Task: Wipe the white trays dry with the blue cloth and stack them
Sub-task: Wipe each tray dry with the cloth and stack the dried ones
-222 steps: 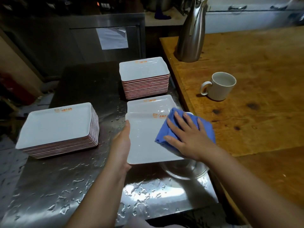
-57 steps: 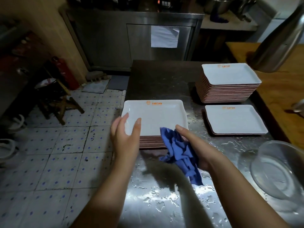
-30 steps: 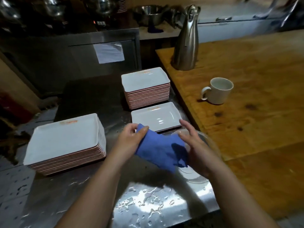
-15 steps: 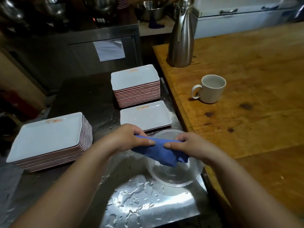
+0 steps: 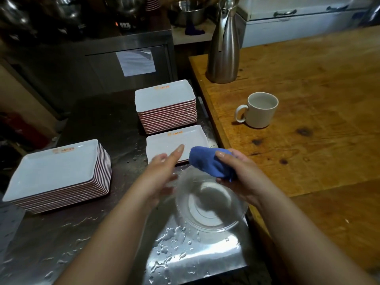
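Observation:
My right hand [image 5: 240,175] grips the blue cloth [image 5: 207,163], bunched into a roll, above a clear glass bowl [image 5: 209,206]. My left hand [image 5: 162,171] is open with fingers stretched, just left of the cloth and not touching it, over the near edge of a low white tray [image 5: 174,140]. Behind that tray stands a tall stack of white trays [image 5: 166,105]. Another tall stack of white trays [image 5: 57,171] sits at the left of the wet steel counter [image 5: 102,233].
A wooden table [image 5: 308,130] adjoins the counter on the right, with a white mug [image 5: 259,110] and a steel jug [image 5: 224,44] on it. Water drops cover the counter's near part. A steel cabinet [image 5: 123,64] stands behind, with pots above.
My left hand has let go of the cloth and opened. The cloth, twisted between both hands half a second ago, is now rolled up in my right hand alone.

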